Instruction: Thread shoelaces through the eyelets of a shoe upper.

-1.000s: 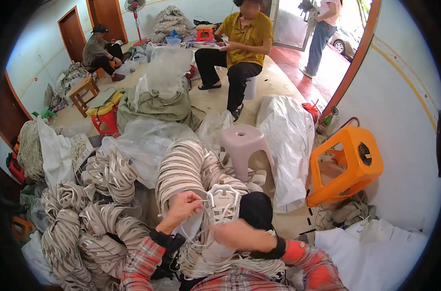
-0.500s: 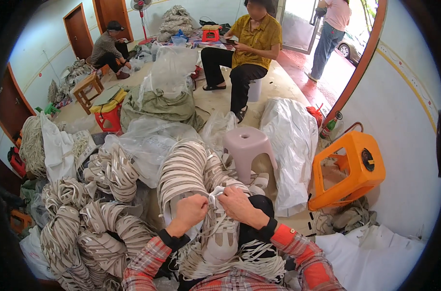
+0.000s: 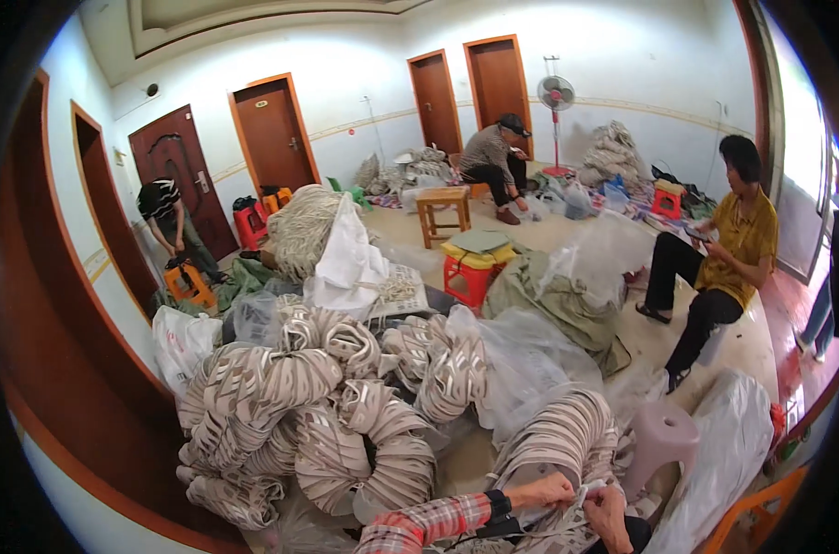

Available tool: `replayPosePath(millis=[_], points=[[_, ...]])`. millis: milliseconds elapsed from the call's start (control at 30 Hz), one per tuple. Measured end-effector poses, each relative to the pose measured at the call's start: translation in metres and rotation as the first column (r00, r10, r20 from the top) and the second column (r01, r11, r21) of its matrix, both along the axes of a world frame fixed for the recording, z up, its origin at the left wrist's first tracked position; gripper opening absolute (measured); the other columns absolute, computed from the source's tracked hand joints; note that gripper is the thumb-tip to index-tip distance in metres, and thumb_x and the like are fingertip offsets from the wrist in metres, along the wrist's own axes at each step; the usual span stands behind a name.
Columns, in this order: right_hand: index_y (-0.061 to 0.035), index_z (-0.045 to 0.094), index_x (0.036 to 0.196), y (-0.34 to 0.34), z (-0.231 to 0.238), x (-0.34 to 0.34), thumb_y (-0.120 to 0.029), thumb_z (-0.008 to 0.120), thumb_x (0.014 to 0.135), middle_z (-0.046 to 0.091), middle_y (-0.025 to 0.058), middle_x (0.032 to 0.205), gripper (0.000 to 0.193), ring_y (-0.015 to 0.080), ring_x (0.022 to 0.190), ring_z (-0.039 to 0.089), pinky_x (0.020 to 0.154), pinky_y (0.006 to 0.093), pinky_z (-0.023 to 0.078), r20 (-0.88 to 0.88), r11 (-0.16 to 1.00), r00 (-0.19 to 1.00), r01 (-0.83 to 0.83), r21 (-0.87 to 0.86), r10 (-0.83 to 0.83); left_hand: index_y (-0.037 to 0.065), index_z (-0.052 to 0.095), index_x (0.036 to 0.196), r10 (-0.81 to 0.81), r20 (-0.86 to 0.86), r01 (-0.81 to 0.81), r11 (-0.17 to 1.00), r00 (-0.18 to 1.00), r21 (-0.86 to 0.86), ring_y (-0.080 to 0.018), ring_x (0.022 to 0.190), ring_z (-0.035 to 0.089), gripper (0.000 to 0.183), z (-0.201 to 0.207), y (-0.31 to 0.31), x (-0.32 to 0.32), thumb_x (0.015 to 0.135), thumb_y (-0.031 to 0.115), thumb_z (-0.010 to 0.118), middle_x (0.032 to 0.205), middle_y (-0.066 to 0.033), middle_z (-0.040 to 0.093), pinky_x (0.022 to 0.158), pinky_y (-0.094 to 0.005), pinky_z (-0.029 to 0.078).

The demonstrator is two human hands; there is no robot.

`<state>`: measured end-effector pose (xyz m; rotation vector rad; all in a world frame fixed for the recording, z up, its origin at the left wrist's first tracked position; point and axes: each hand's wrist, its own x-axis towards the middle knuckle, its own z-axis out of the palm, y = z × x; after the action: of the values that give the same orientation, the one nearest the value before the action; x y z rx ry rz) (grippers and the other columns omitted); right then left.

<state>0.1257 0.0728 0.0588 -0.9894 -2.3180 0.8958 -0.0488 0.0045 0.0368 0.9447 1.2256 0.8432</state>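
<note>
At the lower right, both my hands meet over a beige shoe upper [image 3: 553, 534] on my lap, which is mostly cut off by the lower edge. My left hand [image 3: 549, 490] is closed, its fingertips pinching a white lace at the top of the upper. Just right of it, my right hand [image 3: 609, 519] is closed on the pale top part of the same upper. Behind my hands curves a thick stack of nested shoe uppers [image 3: 560, 429]. To the left lie several ring-shaped bundles of uppers [image 3: 396, 462].
A lilac plastic stool [image 3: 661, 439], a long white plastic sack [image 3: 729, 462] and an orange stool [image 3: 756, 512] stand at the right. A seated person [image 3: 738, 231] holds a phone; another person [image 3: 498, 162] sits at the back. A third person [image 3: 175, 226] bends at the far left.
My view has swung left and up, so the hands now appear at the lower right. The doors and the bending person have come into view. Both hands stay close together at the shoe upper.
</note>
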Motion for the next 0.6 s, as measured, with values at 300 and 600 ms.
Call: replayPosePath(millis=[300,600], points=[[0.0023,0.061,0.078,0.021,0.010,-0.005,-0.013,0.058,0.074,0.056,0.0159,0.058,0.016,0.0247,0.052,0.055,0.051,0.0355,0.044,0.029,0.958,0.959,-0.281,-0.067,0.283,0.002,0.049,0.078,0.367,-0.655,-0.022,0.882,0.661,0.471,-0.0408,0.063,0.053,0.019,-0.040,0.013,0.028,0.080,0.020,0.048,0.069,-0.0222,0.057,0.055,-0.0469,0.041],[0.0025,0.059,0.080,0.019,0.004,0.002,-0.011,0.054,0.076,0.057,0.0173,0.060,0.015,0.0243,0.048,0.055,0.046,0.0354,0.043,0.050,0.914,0.918,-0.385,-0.127,0.394,0.003,0.048,0.081,0.488,-0.636,0.112,0.735,0.598,0.669,-0.0391,0.064,0.053,0.014,-0.054,0.004,0.036,0.078,0.017,0.046,0.072,-0.0203,0.055,0.057,-0.0480,0.040]])
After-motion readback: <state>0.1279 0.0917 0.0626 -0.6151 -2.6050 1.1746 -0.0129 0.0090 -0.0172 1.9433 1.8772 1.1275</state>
